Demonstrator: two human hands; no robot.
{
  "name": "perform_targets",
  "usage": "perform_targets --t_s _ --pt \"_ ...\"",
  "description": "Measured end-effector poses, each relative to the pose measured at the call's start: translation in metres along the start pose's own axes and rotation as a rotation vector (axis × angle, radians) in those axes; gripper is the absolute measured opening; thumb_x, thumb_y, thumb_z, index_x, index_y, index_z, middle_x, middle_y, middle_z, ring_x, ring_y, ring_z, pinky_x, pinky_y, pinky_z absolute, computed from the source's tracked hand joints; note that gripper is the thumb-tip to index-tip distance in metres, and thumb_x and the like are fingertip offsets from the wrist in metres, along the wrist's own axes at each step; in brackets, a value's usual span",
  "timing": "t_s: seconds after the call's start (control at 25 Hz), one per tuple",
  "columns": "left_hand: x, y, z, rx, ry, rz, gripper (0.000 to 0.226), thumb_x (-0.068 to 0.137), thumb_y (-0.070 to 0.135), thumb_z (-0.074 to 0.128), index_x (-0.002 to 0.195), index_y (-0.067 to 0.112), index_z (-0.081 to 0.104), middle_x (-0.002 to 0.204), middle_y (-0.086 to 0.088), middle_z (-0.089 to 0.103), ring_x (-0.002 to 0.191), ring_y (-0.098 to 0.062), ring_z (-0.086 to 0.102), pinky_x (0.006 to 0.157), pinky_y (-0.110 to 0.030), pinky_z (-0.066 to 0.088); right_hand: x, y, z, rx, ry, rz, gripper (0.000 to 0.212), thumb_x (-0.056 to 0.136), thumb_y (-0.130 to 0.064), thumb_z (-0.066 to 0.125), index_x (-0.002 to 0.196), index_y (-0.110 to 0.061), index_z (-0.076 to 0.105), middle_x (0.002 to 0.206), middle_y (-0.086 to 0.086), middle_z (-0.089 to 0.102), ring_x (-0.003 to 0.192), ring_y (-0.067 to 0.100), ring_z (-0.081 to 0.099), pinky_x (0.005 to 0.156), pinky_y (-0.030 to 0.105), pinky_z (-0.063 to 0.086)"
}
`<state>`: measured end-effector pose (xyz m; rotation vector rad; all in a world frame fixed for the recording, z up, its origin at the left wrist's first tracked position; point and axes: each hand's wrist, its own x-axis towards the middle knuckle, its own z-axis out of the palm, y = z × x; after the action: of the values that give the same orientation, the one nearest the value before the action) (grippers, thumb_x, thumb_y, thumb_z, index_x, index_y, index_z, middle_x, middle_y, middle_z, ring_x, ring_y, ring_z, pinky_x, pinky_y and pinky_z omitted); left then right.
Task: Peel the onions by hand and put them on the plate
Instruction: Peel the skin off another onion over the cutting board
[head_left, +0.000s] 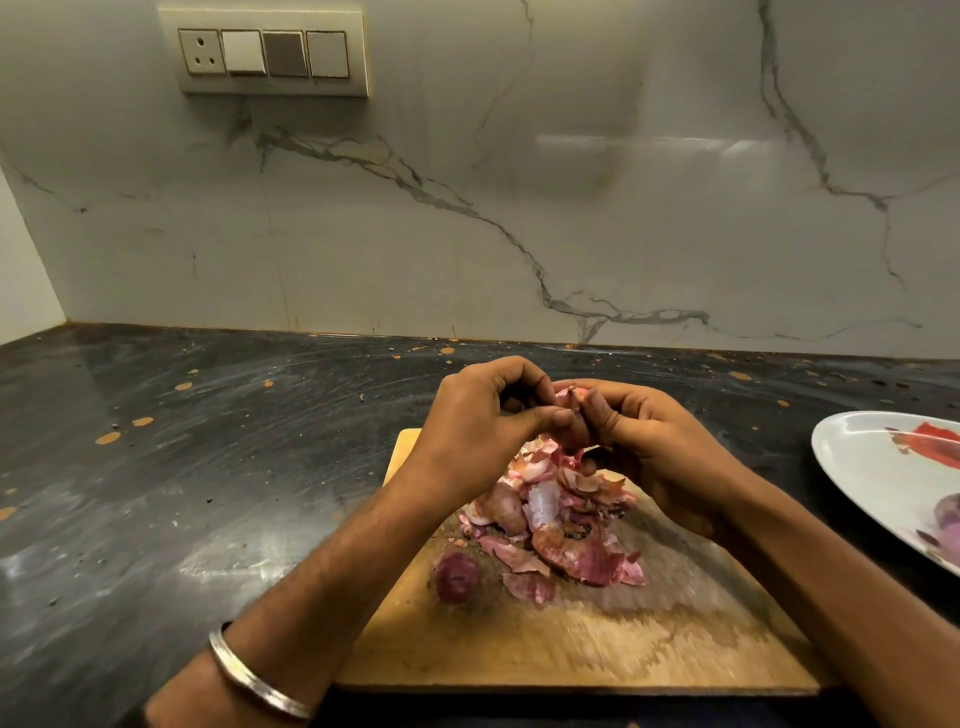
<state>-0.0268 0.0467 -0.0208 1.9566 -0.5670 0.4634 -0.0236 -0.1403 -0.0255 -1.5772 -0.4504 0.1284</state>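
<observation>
Hands are meeting at frame centre, above a heap of pink-purple papery onion skins (550, 509) on a rectangular wooden chopping board (571, 644). Left hand (478, 421) and right hand (654, 441) are both curling fingers round a small pink-skinned onion (569, 397), mostly hidden between the fingertips; its long axis cannot be told. White oval plate with red and purple print (883, 467) is lying at the right edge of the frame on the dark speckled stone worktop (208, 467), so the right hand is nearer it. Dark purple round onion (456, 577) is resting on the board, lower left of the heap, nearer the left forearm.
</observation>
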Motion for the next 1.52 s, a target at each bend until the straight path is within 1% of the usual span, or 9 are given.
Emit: perform_targets --t_s 0.08,0.24,0.4,0.68,0.8,0.92,1.08,1.32,1.52 --pt "0.000 -0.002 0.001 -0.001 0.000 -0.009 0.011 0.081 0.014 0.078 0.084 0.018 0.068 0.076 0.005 0.068 0.071 -0.013 0.065 0.068 -0.026 0.058 0.000 0.002 0.001 -0.014 0.021 0.002 0.037 0.095 -0.028 0.052 0.123 -0.009 0.067 0.097 0.011 0.073 0.082 0.019 0.064 0.064 0.026 0.054" --pt "0.000 -0.003 0.004 -0.010 -0.012 -0.007 0.011 0.087 0.012 0.073 0.085 0.021 0.066 0.077 0.008 0.067 0.070 -0.003 0.064 0.065 -0.018 0.053 0.000 0.003 0.002 0.048 0.032 -0.001 0.043 0.091 -0.034 0.055 0.123 -0.007 0.067 0.094 0.008 0.073 0.080 0.017 0.064 0.061 0.025 0.053" --pt "0.000 -0.002 0.005 -0.052 0.023 -0.008 0.014 0.084 0.017 0.076 0.093 0.020 0.066 0.085 0.008 0.068 0.078 -0.005 0.066 0.072 -0.022 0.057 0.002 0.004 0.000 0.063 0.078 -0.009 0.045 0.090 -0.034 0.058 0.127 -0.007 0.065 0.100 0.013 0.074 0.081 0.017 0.068 0.065 0.025 0.055" --pt "-0.002 -0.002 0.008 -0.094 0.075 -0.037 0.018 0.079 0.011 0.079 0.082 0.023 0.067 0.075 0.010 0.067 0.069 -0.001 0.066 0.066 -0.017 0.054 0.002 0.006 0.006 0.087 0.144 -0.058 0.049 0.078 -0.031 0.069 0.124 -0.015 0.066 0.099 0.011 0.077 0.080 0.019 0.073 0.067 0.023 0.058" --pt "-0.002 -0.001 0.011 -0.103 0.104 0.003 0.016 0.080 0.014 0.079 0.091 0.019 0.067 0.083 0.009 0.068 0.077 -0.005 0.067 0.070 -0.021 0.058 0.002 0.006 0.005 0.104 0.165 -0.077 0.052 0.078 -0.033 0.068 0.127 -0.016 0.064 0.104 0.011 0.076 0.085 0.022 0.074 0.069 0.025 0.059" --pt "0.001 -0.002 0.009 -0.133 0.142 -0.006 0.016 0.082 0.015 0.077 0.095 0.016 0.068 0.087 0.005 0.070 0.081 -0.010 0.069 0.074 -0.030 0.060 0.003 0.005 0.004 0.139 0.127 -0.067 0.059 0.081 -0.034 0.064 0.133 -0.007 0.059 0.110 0.014 0.074 0.096 0.027 0.073 0.073 0.025 0.059" --pt "0.004 -0.006 0.003 -0.190 0.163 -0.043 0.016 0.085 0.005 0.073 0.085 0.020 0.070 0.081 0.005 0.071 0.079 -0.011 0.070 0.073 -0.033 0.062 0.002 0.003 0.006 0.185 0.089 -0.053 0.043 0.087 -0.024 0.060 0.127 -0.009 0.064 0.110 0.015 0.074 0.091 0.025 0.074 0.073 0.025 0.060" --pt "0.005 -0.003 0.004 -0.264 0.097 -0.042 0.022 0.091 -0.001 0.063 0.082 0.018 0.065 0.077 0.006 0.065 0.070 0.001 0.061 0.064 -0.017 0.052 0.001 0.002 0.012 0.305 0.067 0.014 0.042 0.089 -0.029 0.053 0.113 0.002 0.067 0.108 0.022 0.073 0.084 0.020 0.074 0.070 0.022 0.061" --pt "0.005 -0.004 0.004 -0.255 0.063 -0.064 0.020 0.095 0.001 0.057 0.083 0.016 0.063 0.071 0.012 0.060 0.064 0.002 0.055 0.063 -0.016 0.049 0.001 0.003 0.016 0.338 0.081 0.029 0.046 0.089 -0.031 0.053 0.115 0.006 0.064 0.109 0.025 0.072 0.083 0.021 0.073 0.073 0.023 0.061"
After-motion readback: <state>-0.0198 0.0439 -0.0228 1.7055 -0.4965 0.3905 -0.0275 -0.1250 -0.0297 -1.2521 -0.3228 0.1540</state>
